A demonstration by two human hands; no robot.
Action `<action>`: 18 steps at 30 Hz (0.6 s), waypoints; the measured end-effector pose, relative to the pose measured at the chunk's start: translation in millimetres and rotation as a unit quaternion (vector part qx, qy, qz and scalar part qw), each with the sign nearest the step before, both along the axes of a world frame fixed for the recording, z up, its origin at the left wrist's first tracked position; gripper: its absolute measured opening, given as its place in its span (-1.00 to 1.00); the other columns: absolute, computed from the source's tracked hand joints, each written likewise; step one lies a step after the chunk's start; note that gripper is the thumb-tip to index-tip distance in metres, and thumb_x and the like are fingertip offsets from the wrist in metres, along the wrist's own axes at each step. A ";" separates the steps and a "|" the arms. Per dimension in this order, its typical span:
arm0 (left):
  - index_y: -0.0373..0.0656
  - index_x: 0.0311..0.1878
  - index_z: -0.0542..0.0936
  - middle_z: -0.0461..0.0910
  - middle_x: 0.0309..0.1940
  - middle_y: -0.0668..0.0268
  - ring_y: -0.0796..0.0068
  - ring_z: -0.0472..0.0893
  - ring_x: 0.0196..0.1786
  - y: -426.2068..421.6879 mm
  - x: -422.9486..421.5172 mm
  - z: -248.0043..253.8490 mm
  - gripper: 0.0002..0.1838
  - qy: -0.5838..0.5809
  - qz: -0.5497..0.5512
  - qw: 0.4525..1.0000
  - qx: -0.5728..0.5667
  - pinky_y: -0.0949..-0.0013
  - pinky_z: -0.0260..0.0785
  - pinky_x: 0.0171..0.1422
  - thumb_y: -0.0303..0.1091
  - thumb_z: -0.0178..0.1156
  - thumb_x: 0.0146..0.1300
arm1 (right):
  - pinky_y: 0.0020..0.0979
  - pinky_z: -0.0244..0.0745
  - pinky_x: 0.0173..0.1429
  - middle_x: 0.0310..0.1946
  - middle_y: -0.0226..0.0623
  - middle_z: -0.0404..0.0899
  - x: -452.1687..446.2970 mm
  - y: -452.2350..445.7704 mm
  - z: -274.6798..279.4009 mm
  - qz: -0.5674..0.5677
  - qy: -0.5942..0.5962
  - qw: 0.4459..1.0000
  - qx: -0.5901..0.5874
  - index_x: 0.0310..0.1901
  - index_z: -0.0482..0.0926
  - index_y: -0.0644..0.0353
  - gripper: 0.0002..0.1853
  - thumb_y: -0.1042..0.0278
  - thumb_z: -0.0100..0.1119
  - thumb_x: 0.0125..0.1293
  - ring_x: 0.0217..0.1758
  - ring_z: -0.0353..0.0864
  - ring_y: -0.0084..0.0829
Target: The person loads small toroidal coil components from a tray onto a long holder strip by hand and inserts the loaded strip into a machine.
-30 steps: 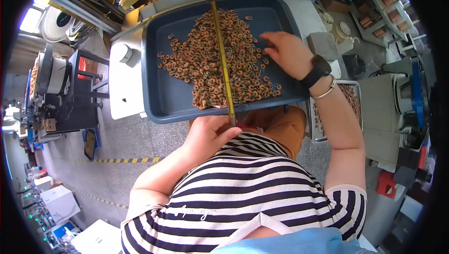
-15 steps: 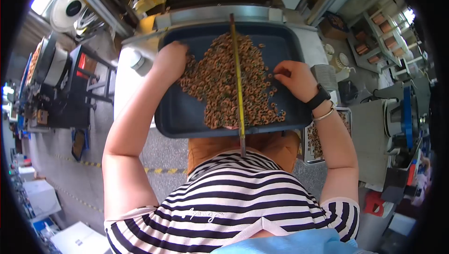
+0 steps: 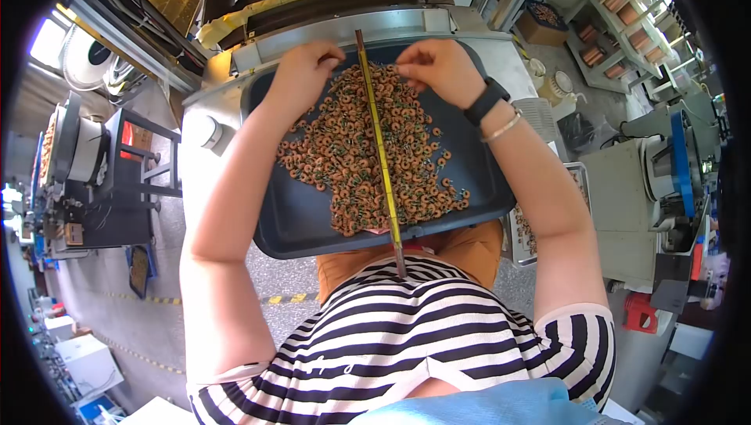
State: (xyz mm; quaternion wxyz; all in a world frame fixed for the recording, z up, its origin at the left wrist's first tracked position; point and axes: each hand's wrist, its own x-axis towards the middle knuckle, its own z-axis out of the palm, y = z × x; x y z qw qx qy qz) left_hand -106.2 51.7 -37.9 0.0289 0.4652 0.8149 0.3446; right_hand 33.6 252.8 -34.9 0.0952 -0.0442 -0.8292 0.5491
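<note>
A dark blue-grey tray (image 3: 301, 217) lies before me, its near edge at my lap. A heap of small copper-brown rings (image 3: 352, 167) with green bits covers its middle. A long yellow strip (image 3: 381, 147) with dark ends runs over the heap from the far rim to my shirt. My left hand (image 3: 307, 73) is over the tray's far left part, fingers curled together near the strip. Across the strip, my right hand (image 3: 440, 73) is at the heap's far right edge, thumb and fingers bent towards each other. Whatever either hand's fingertips hold is too small to make out.
A white round container (image 3: 207, 132) stands on the table left of the tray. At the right, a metal tray (image 3: 583, 178) holds more rings. A metal machine frame (image 3: 336, 30) borders the far side. Copper spools (image 3: 614, 34) sit on a rack at the far right.
My left hand has moved right and away from me, up to the far rim. My right hand has moved left and away from me, to the far end of the heap.
</note>
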 end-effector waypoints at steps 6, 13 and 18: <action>-0.29 -0.18 0.58 0.62 -0.35 0.24 0.48 0.62 -0.26 21.2 -2.9 -16.6 -0.85 -0.237 0.026 0.958 0.162 0.47 0.44 -0.28 -0.53 0.06 0.23 | -0.56 0.51 -0.47 -0.52 -0.31 0.59 -46.6 -15.5 -11.3 -0.011 0.022 0.999 -0.034 -0.25 0.56 0.33 -0.86 0.45 0.17 0.19 -0.51 0.59 -0.58; -0.33 -0.08 0.53 0.61 -0.20 0.26 0.51 0.60 -0.15 17.8 0.0 -18.5 -0.81 -0.293 0.003 0.943 0.160 0.51 0.46 -0.17 -0.54 0.02 0.27 | -0.64 0.43 -0.46 -0.48 -0.38 0.60 -49.5 -20.2 -17.5 -0.034 0.005 0.999 -0.005 -0.22 0.59 0.31 -0.83 0.41 0.19 0.19 -0.52 0.55 -0.65; -0.30 -0.12 0.57 0.60 -0.21 0.27 0.57 0.58 -0.21 15.1 7.1 -10.1 -0.82 -0.265 0.001 0.954 0.139 0.51 0.46 -0.15 -0.56 0.05 0.24 | -0.61 0.41 -0.43 -0.49 -0.39 0.60 -49.0 -20.3 -20.8 -0.043 0.065 0.994 0.072 -0.16 0.60 0.25 -0.80 0.41 0.19 0.18 -0.54 0.50 -0.67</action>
